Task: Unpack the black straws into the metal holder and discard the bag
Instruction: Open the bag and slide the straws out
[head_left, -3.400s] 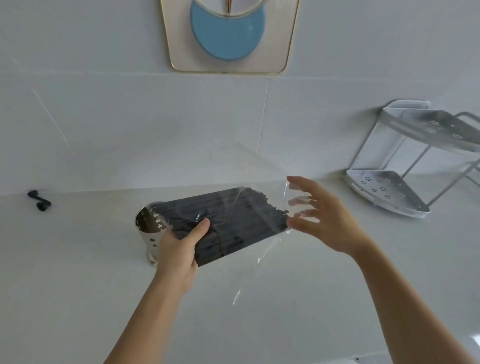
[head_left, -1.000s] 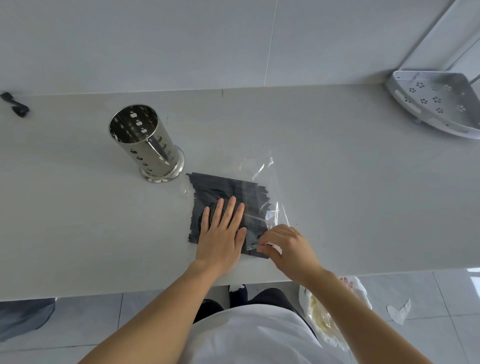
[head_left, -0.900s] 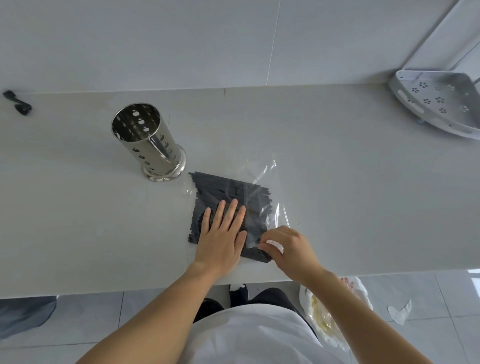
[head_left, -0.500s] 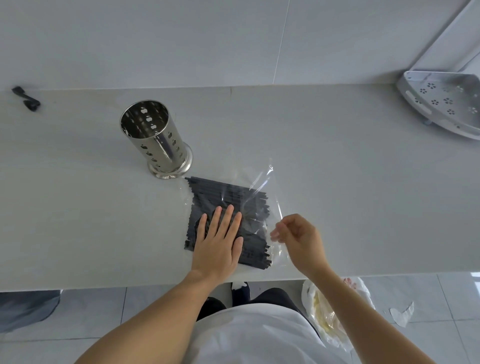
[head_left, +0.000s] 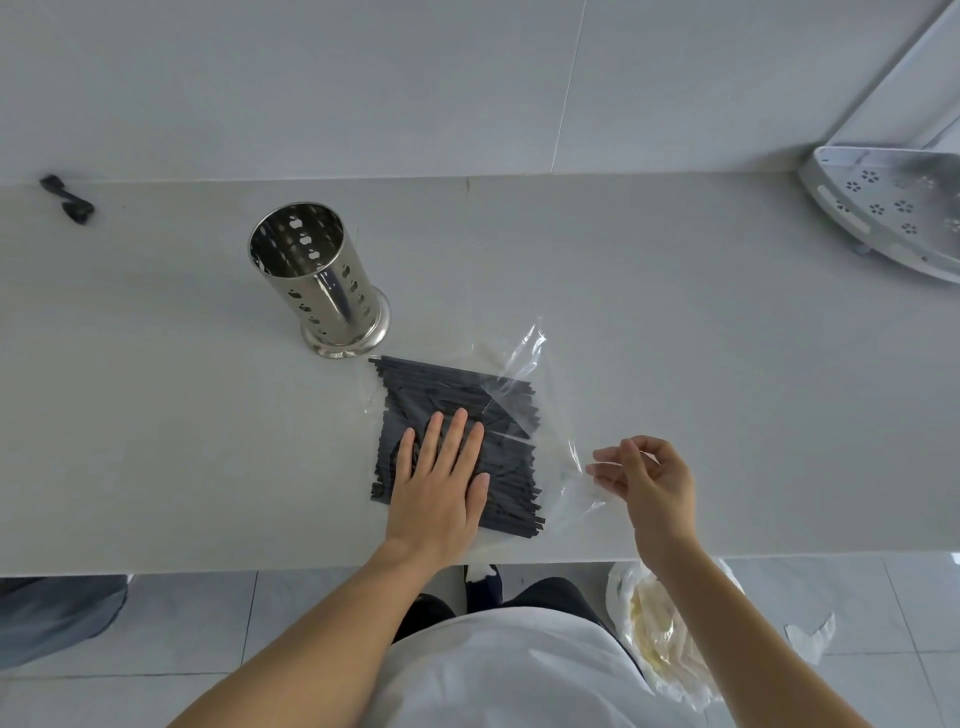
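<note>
A: The straws (head_left: 457, 441) are lying flat near the counter (head_left: 727, 364) edge, still partly inside the bag (head_left: 524, 358), just beside the holder (head_left: 319, 280), which is standing upright with nothing showing inside it.

B: What is looking risky?

A: The right hand (head_left: 652, 475) is drawing the bag's open end sideways. If it is tugging too hard, the straws are likely rolling out with the film and dropping off the front edge to the floor. The thin film could also be tearing rather than sliding.

B: And the left hand (head_left: 441, 483)?

A: It is lying flat on the straws, fingers straight and a little spread, pressing them down through the film. If that pressure is easing, the stack is probably fanning out.

B: Is the right hand gripping?

A: Its thumb and fingers are curling loosely towards a fold of film. It appears to be pinching the film, though the clear plastic is making the contact hard to confirm.
</note>
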